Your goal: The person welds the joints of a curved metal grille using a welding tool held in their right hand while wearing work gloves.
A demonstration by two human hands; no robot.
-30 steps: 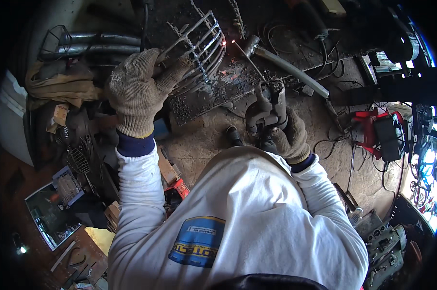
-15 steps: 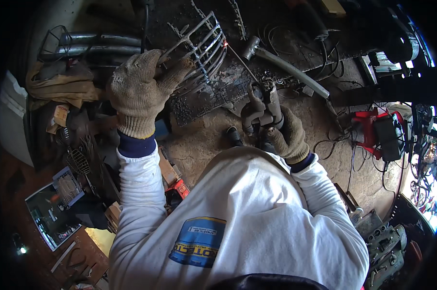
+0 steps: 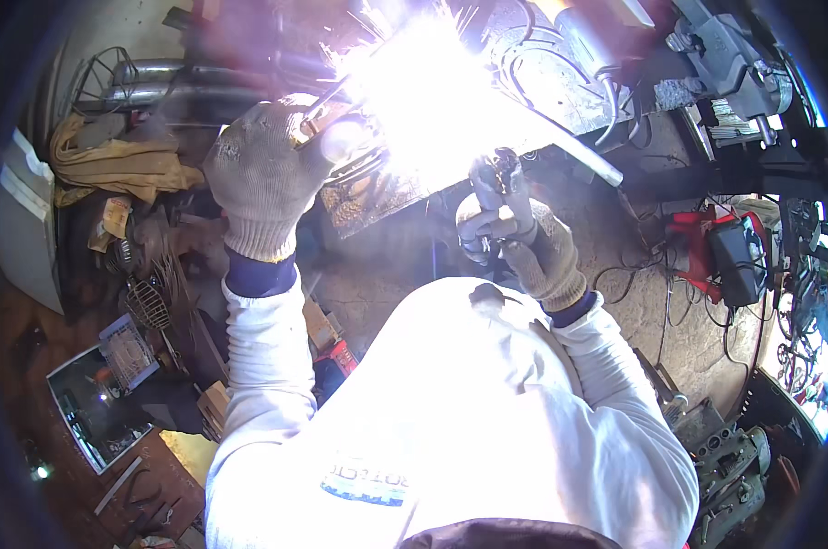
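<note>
My left hand (image 3: 266,178), in a knit work glove, is closed on the near left edge of a metal bar grille (image 3: 359,166). My right hand (image 3: 553,261), gloved too, grips a welding electrode holder (image 3: 507,188) to the right of the grille. A blinding white arc with flying sparks burns over the grille between both hands. Glare hides most of the bars, the electrode and the hammer's head. The hammer's handle (image 3: 579,154) sticks out of the glow at the right, lying on the dark workbench (image 3: 364,209).
Cables (image 3: 606,101) loop over the bench at the right, near a bench vise (image 3: 732,73). A brown cloth (image 3: 126,160) and metal tubes (image 3: 181,90) lie at the left. A red frame (image 3: 693,247) with a dark box (image 3: 739,261) stands at the right.
A bright arc has flared up at the grille, where only a small red glow showed before. My left fingers have closed in on the grille's edge; the right hand has hardly moved.
</note>
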